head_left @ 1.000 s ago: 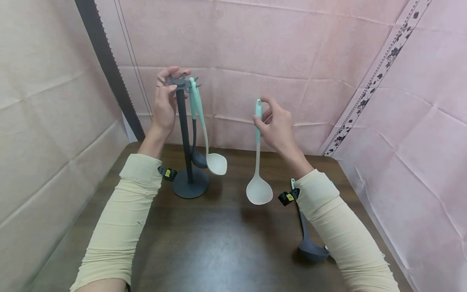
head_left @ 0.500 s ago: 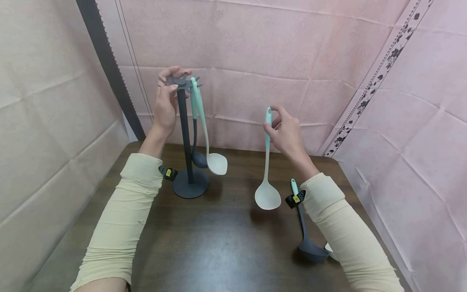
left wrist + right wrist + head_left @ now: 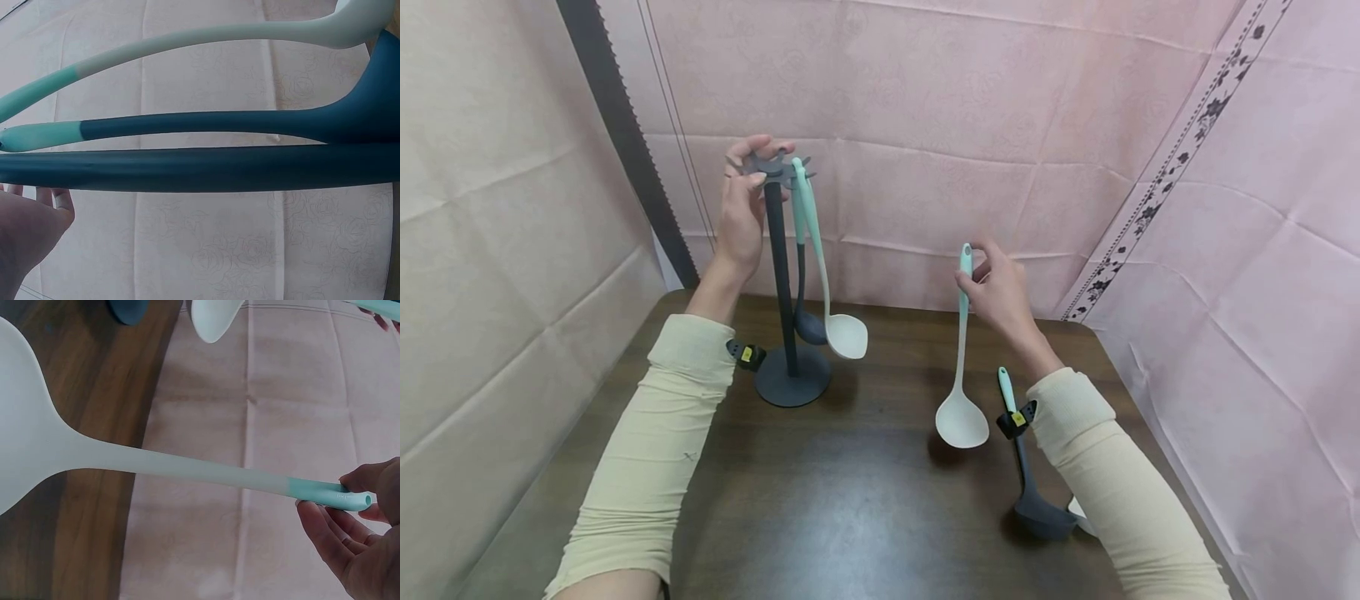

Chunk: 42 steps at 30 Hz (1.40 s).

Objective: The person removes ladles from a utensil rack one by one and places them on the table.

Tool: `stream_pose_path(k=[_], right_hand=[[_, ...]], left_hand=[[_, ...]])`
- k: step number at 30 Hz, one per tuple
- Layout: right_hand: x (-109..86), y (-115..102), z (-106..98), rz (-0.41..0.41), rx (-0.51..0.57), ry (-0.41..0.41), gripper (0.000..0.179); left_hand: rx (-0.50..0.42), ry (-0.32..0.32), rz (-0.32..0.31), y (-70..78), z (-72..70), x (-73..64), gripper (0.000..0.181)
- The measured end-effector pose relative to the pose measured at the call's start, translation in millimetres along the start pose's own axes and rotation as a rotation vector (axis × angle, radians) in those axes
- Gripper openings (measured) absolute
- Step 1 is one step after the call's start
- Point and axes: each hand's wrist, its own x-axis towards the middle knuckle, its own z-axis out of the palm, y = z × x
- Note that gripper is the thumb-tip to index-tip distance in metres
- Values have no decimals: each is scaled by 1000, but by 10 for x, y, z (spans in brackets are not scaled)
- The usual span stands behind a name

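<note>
My left hand [image 3: 742, 217] holds the hooked top of a dark grey utensil stand [image 3: 782, 287], thumb in front and fingers behind. Two utensils with mint handles hang on its right side: a white ladle [image 3: 847, 337] and a dark one [image 3: 810, 328] whose bowl is partly covered. In my right hand [image 3: 1002, 292], thumb and fingers pinch the mint handle of another white ladle [image 3: 962, 421]. It hangs bowl down, a little above the table, its shadow below. The right wrist view shows the grip near the handle's holed end [image 3: 331, 494].
On the brown table [image 3: 850, 500], a dark ladle [image 3: 1042, 515] with a mint handle lies at the right, near my right forearm. A white utensil [image 3: 1081, 512] beside it is mostly hidden under the sleeve. Pink cloth walls [image 3: 925, 100] enclose the back and sides.
My right hand has moved right, down and toward me with the white ladle, away from the stand. The left hand and the stand stay in place.
</note>
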Motion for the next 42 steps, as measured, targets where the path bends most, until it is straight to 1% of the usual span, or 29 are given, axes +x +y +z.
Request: stream_pose_path(k=[3,6,12,28,37,42], right_hand=[[-22,60,4,18,6,-7,48],[-40,103,3,17,-7,-12,46],[-86,157,6,20,-41,-56,46],[-194,332,100,32,-31,-94,42],[-248,414,144,94,-22,-132,42],[-287,484,170,109,-8,-150,40]], left_hand=[[-1,-3,7,4,6,0,46],[-2,-4,12,6,9,-3,45],[-6,-7,23,9,10,-4,44],[0,-3,19,16,9,-15,44],[5,0,12,7,4,-5,44],[-1,4,-5,-4,3,-2,44]])
